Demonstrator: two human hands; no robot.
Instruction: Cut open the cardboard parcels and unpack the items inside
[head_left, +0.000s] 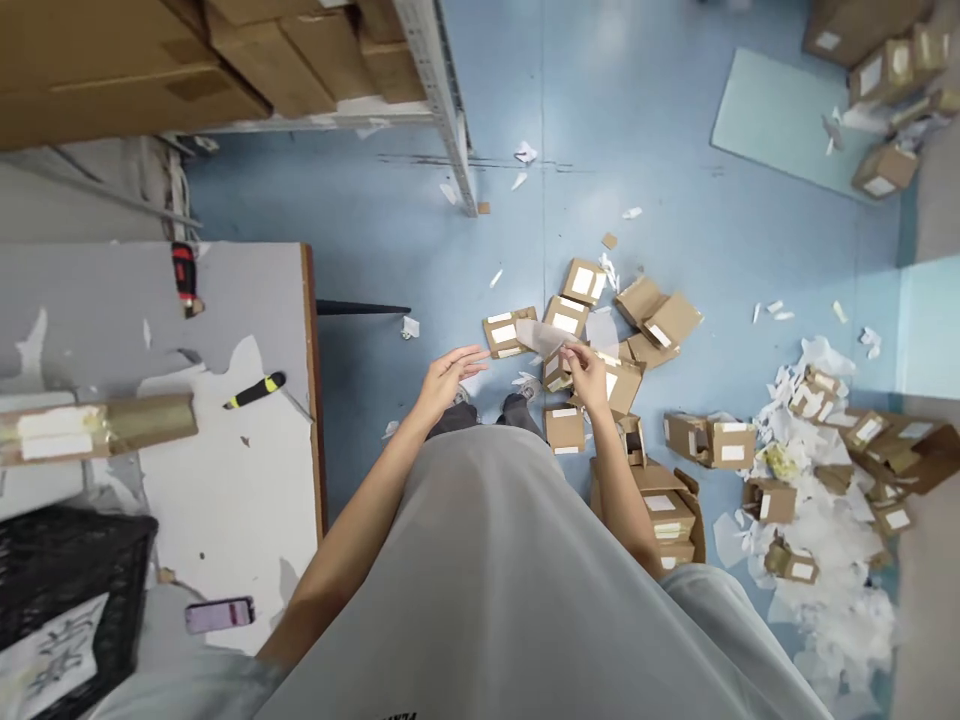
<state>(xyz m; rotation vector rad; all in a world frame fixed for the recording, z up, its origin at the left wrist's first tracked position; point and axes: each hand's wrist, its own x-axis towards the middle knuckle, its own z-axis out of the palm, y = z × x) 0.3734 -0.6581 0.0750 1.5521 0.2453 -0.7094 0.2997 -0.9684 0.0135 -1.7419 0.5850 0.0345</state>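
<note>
My right hand (589, 377) is closed in a pinch on the edge of a thin translucent sheet (541, 336), which stretches out to the left from the fingertips. Across a gap, my left hand (444, 384) is open with its fingers extended towards the sheet, holding nothing. Below the hands, small cardboard boxes (565, 428) with white labels lie on the floor. A flattened box (510, 331) is just beyond the left fingertips, and an open box (670, 322) is further right.
At left stands a table (232, 500) with a yellow-black cutter (255, 390), a red-black tool (184, 278), a phone (220, 614) and a black crate (82, 560). A metal rack (442, 110) holds cartons. Crumpled wrapping (825, 600) and boxes are heaped at right.
</note>
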